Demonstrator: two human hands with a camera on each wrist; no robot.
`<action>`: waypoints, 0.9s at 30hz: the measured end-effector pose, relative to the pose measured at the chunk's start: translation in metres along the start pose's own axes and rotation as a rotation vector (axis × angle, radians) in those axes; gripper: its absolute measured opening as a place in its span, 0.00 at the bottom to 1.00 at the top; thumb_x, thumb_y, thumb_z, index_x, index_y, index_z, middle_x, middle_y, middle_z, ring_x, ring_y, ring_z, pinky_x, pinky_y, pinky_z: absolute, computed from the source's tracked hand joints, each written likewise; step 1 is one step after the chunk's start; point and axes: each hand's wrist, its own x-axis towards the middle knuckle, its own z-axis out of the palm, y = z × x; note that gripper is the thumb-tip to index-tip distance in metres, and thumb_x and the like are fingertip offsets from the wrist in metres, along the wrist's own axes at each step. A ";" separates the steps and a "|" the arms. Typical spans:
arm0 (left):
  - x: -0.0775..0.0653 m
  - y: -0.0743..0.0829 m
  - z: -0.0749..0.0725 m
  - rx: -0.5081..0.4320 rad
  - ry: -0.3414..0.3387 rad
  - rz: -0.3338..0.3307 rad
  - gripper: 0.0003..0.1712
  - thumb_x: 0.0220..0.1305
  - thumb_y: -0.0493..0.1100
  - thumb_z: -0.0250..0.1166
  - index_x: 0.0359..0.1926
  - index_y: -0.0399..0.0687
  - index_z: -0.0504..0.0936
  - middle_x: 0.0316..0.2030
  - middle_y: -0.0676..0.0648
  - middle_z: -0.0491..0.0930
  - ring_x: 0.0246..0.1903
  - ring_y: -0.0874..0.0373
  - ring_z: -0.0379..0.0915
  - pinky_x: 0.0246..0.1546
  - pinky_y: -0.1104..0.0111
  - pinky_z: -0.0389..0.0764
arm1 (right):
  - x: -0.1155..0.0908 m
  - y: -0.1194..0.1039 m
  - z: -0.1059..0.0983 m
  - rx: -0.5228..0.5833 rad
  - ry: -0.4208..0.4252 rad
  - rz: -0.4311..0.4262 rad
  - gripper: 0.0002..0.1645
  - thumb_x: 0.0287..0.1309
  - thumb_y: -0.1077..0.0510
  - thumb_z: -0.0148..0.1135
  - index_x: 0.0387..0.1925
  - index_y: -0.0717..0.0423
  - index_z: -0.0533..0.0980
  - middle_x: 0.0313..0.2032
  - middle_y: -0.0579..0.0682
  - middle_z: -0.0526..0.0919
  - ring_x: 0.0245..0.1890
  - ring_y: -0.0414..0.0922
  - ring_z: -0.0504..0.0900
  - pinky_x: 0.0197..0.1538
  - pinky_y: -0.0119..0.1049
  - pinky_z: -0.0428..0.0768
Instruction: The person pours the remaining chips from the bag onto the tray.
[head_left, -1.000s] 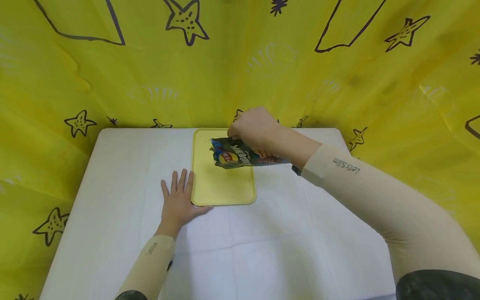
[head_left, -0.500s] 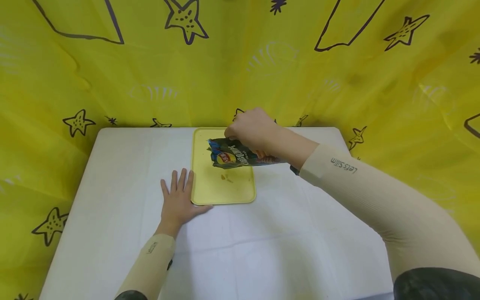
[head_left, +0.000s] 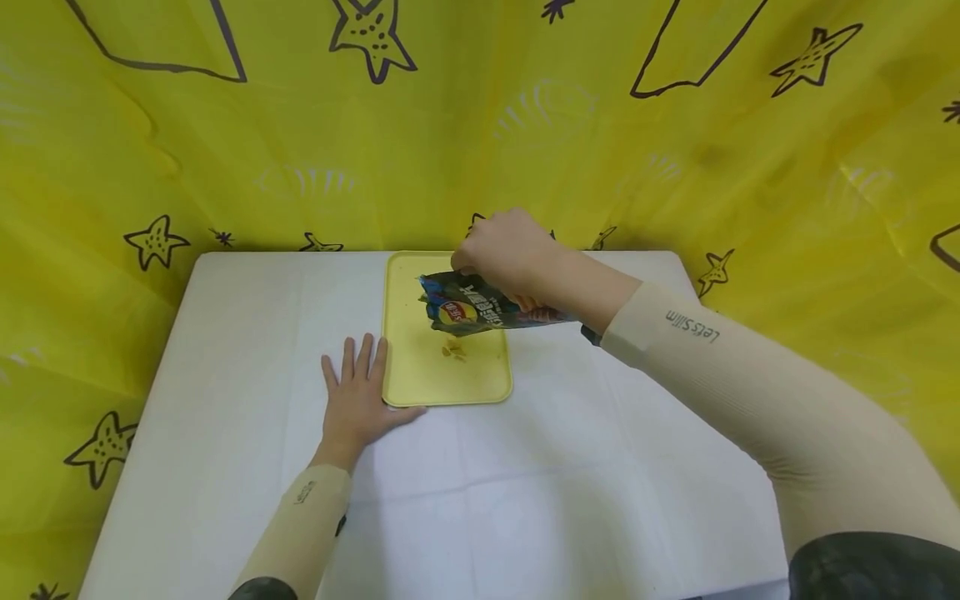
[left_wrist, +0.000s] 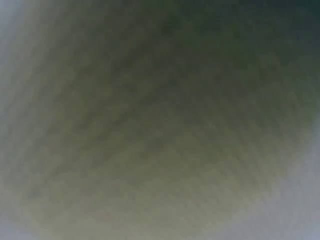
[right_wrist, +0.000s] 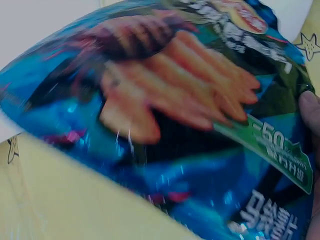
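Observation:
My right hand [head_left: 504,250] grips a dark blue and green bag of potato chips [head_left: 480,307] by its side, above a yellow tray [head_left: 420,379]. The bag lies on its side in the air, one end pointing left. In the right wrist view the chip bag [right_wrist: 175,165] fills most of the picture, with the fingers [right_wrist: 311,107] at the right edge. A small heap of chips [head_left: 453,349] is on the tray below the bag. My left hand [head_left: 358,408] is spread flat at the tray's lower left corner, thumb along the near edge. Only blurred sleeve shows in the left wrist view.
The tray rests on a table with a white cloth [head_left: 585,500], near its far edge. Behind and around the table hangs a yellow curtain [head_left: 450,125] printed with stars.
Chips have dropped onto the tray: none showed below the bag at first, then a few, now a small heap. The bag shifted only slightly; the left hand stays in place.

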 end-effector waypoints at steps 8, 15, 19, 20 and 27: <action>0.000 0.000 0.001 -0.003 -0.003 0.001 0.72 0.29 0.90 0.39 0.72 0.55 0.38 0.72 0.46 0.38 0.69 0.44 0.26 0.60 0.40 0.24 | 0.001 0.000 0.001 0.015 -0.018 0.002 0.12 0.56 0.59 0.61 0.31 0.34 0.80 0.24 0.41 0.77 0.22 0.43 0.72 0.20 0.38 0.73; 0.001 -0.002 0.002 -0.003 0.009 0.007 0.72 0.29 0.91 0.38 0.72 0.55 0.38 0.72 0.46 0.38 0.69 0.44 0.26 0.60 0.40 0.25 | 0.001 0.000 -0.002 0.013 -0.025 0.001 0.11 0.57 0.58 0.60 0.32 0.35 0.81 0.24 0.41 0.78 0.22 0.43 0.73 0.21 0.38 0.74; 0.000 -0.002 0.002 -0.002 0.006 0.007 0.73 0.29 0.91 0.38 0.72 0.54 0.39 0.72 0.46 0.38 0.69 0.44 0.26 0.60 0.40 0.24 | 0.000 0.000 -0.003 0.012 -0.035 -0.001 0.11 0.57 0.59 0.61 0.32 0.35 0.81 0.25 0.41 0.79 0.22 0.42 0.72 0.21 0.38 0.74; 0.000 -0.002 0.002 -0.002 0.004 0.007 0.73 0.29 0.91 0.38 0.72 0.54 0.39 0.72 0.46 0.38 0.69 0.44 0.25 0.60 0.40 0.24 | 0.000 0.000 -0.003 0.015 -0.035 -0.004 0.11 0.56 0.59 0.61 0.32 0.35 0.82 0.25 0.41 0.79 0.22 0.42 0.72 0.21 0.38 0.74; 0.000 -0.001 0.001 -0.006 0.009 0.006 0.72 0.29 0.90 0.39 0.72 0.54 0.39 0.72 0.46 0.39 0.69 0.44 0.26 0.60 0.40 0.24 | -0.001 0.001 -0.002 0.008 -0.011 -0.016 0.12 0.56 0.60 0.61 0.29 0.36 0.81 0.23 0.41 0.77 0.21 0.43 0.72 0.21 0.38 0.73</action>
